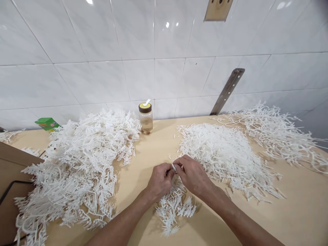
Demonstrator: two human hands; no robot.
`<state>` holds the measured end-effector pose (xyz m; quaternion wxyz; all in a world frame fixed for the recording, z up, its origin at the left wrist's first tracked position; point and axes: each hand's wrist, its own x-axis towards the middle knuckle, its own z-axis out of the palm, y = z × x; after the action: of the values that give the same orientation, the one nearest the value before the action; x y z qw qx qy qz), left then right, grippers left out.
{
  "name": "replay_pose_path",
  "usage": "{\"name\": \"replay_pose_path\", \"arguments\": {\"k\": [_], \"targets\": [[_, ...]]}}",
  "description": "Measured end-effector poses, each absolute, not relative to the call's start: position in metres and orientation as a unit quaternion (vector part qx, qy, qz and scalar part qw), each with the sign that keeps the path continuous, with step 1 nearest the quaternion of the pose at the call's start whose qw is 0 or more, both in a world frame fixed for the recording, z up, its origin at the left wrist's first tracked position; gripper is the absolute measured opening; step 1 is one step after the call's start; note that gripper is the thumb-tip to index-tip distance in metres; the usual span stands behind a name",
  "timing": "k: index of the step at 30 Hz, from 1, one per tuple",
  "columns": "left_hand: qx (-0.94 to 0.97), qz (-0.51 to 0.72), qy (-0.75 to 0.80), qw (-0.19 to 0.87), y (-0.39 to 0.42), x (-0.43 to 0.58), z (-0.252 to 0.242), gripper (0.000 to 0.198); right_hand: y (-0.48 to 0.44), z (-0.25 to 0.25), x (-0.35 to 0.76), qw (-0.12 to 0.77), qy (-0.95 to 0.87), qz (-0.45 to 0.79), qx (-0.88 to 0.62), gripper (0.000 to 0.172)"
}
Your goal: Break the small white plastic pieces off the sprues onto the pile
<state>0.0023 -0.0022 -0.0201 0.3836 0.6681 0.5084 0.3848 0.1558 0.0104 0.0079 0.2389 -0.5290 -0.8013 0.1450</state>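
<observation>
Our left hand (160,180) and right hand (192,174) pinch small white strands (174,167) — a lidded jar (146,121) stands beyond on the bench (161,143).

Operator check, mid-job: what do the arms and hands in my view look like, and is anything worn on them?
Both the left hand and the right hand are ungloved human hands. The left forearm and right forearm are bare as far as the view shows, with no sleeve, watch, bracelet or cable visible. No ring shows, though some fingers are partly hidden.
</observation>
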Motion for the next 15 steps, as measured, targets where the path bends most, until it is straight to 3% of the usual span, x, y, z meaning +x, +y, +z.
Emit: {"name": "replay_pose_path", "arguments": {"k": [4,15], "targets": [[0.665,0.382,0.521,0.375,-0.0016,0.0032,-0.0194,0.023,0.0124,0.0065,0.1582,0.248,-0.783,0.161,-0.547,0.012],[0.68,0.363,0.519,0.37,-0.0036,0.0034,-0.0164,0.025,0.0156,0.0071,0.1589,0.199,-0.831,0.146,-0.498,0.026]]}}
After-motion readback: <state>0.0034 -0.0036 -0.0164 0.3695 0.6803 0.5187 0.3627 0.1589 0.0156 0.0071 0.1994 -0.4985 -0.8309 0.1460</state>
